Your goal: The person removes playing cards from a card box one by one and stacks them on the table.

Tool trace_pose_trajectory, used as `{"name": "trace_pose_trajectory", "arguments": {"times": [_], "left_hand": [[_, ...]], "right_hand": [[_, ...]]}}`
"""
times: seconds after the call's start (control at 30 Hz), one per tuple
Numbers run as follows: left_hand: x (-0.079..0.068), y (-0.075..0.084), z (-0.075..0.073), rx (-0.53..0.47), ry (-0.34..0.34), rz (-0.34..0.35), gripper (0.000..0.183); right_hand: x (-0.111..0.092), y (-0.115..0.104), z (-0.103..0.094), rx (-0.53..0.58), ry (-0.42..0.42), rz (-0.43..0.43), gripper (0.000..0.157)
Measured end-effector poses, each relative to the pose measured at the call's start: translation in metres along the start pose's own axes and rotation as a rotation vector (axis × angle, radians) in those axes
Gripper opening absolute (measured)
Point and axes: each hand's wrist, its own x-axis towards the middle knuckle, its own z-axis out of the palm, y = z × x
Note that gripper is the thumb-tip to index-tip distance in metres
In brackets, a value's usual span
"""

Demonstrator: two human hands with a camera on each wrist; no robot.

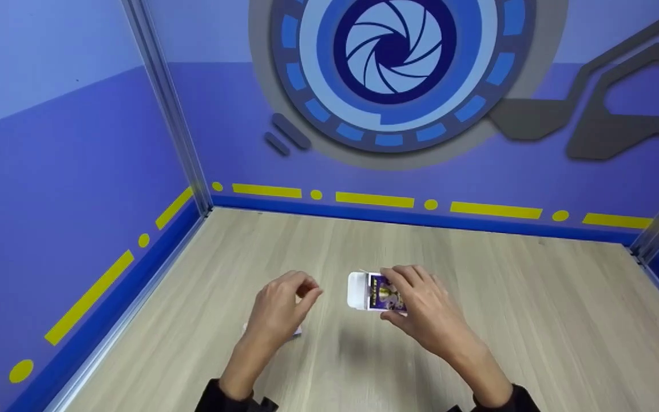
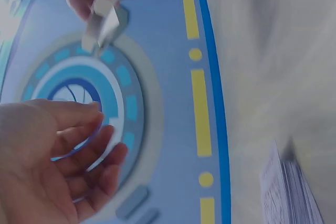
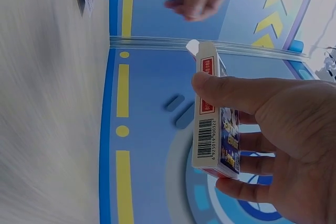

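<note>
While the right hand (image 1: 429, 309) clamps the small box (image 1: 386, 293) between thumb and fingers, the head view shows the box held above the table (image 1: 535, 320), its end flap (image 1: 357, 290) open toward the left hand (image 1: 278, 309). That hand is across a gap from the box, fingers bent, holding nothing. The table's back edge lies well beyond the box, with room on either side before the metal posts (image 1: 172, 103). Pale wood grain surrounds the box below; behind it rises a blue wall (image 1: 221, 126) bearing a big round shutter picture (image 1: 392, 51) and yellow dashes.

From the left wrist, the thumb and forefinger tips sit close together, well apart from the box; whether they touch, I cannot tell. A stack of cards (image 2: 291, 195) rests on the table, apart from the box.

From the right wrist, the thumb presses the box's narrow side, above the barcode (image 3: 206, 138). Past its open end, yellow arrows (image 3: 270, 19) mark the side wall.
</note>
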Motion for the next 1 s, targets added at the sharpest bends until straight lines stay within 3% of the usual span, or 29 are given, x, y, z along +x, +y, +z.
{"name": "trace_pose_trajectory", "arguments": {"times": [0.1,0.23,0.37,0.57,1.0], "left_hand": [[0.001,0.014,0.003,-0.146,0.023,0.038,0.014],[0.000,0.027,0.011,-0.340,-0.009,0.046,0.012],[-0.001,0.035,0.024,-0.474,-0.034,0.038,0.005],[-0.004,0.037,0.036,-0.549,-0.028,0.007,0.010],[-0.008,0.031,0.041,-0.650,-0.107,-0.161,0.016]], "right_hand": [[0.000,-0.001,0.000,-0.001,0.005,-0.009,0.080],[0.000,-0.002,0.000,0.013,0.001,-0.010,0.079],[0.001,-0.004,0.002,0.030,-0.011,-0.014,0.077],[0.001,-0.009,0.005,0.037,-0.008,-0.037,0.076],[-0.001,-0.020,0.005,0.054,-0.014,-0.096,0.077]]}}
